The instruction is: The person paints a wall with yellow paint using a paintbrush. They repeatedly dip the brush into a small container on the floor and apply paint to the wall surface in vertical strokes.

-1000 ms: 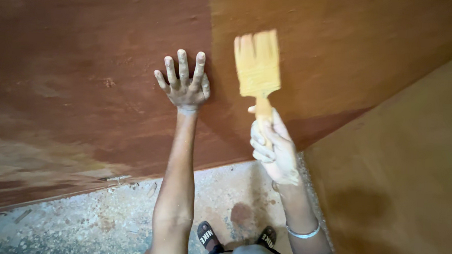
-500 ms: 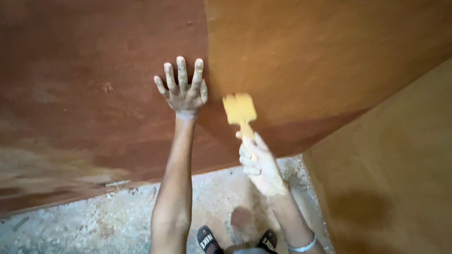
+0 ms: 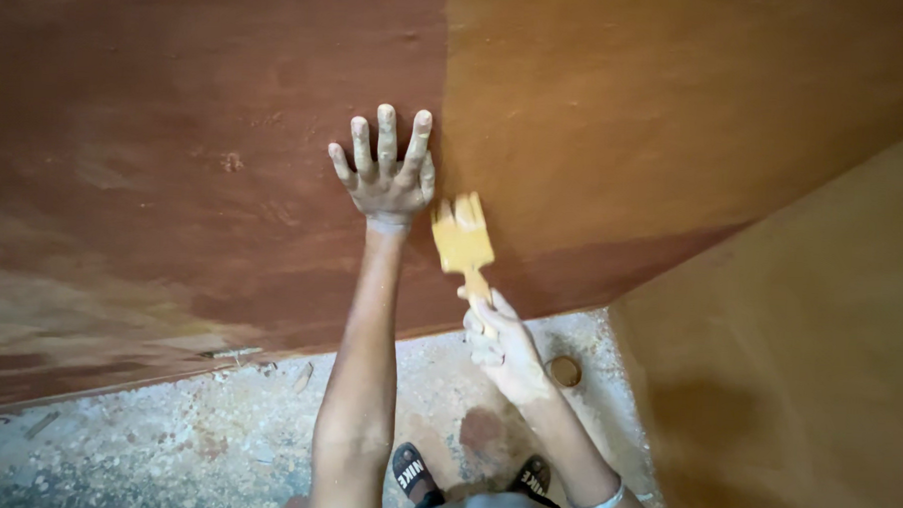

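Observation:
My left hand (image 3: 386,172) lies flat with fingers spread on a large wooden board (image 3: 205,145), on its dark reddish-brown part close to where the colour turns orange-tan. My right hand (image 3: 503,348) grips the handle of a wide flat paintbrush (image 3: 462,239), yellow-orange all over. The bristles rest against the board just right of my left wrist, right beside the colour boundary. A pale bracelet sits on my right wrist.
A second tan board (image 3: 788,366) stands at the right, meeting the first at a corner. Below is a dusty concrete floor (image 3: 165,434) with stains and wood scraps. My feet in black sandals (image 3: 414,473) show at the bottom. A small round object (image 3: 564,370) lies on the floor.
The brush has swept down from high on the orange part to low beside my left wrist, moving slightly left. My left hand has stayed pressed on the board.

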